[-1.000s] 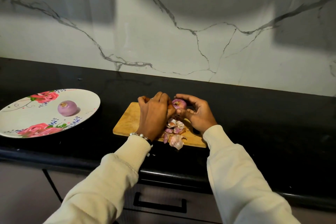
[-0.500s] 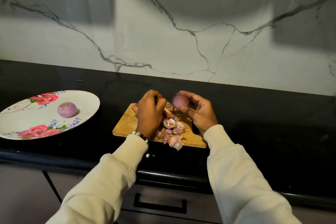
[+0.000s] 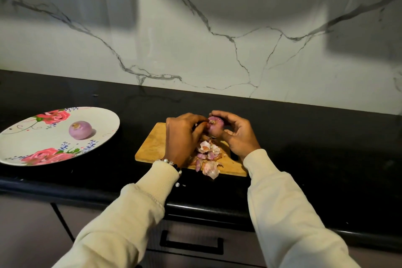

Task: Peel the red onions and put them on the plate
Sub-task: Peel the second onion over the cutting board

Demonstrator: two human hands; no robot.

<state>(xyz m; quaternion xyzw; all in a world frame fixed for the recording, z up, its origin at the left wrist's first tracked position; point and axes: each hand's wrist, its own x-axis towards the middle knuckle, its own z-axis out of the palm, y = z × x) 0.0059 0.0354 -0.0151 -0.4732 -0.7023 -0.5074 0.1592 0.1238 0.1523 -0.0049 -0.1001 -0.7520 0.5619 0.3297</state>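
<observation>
Right hand [image 3: 237, 135] holds the round purple-red onion [image 3: 215, 126] over the wooden cutting board [image 3: 152, 146], left hand [image 3: 182, 135] pinches its skin; slippery, w/ a hard tug it could pop out & roll off

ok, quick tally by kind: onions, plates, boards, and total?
Red onions: 2, one peeled on the plate, one held in the right hand over the board
Plates: 1
Cutting boards: 1
Total: 4, not counting the loose peel pile.
</observation>
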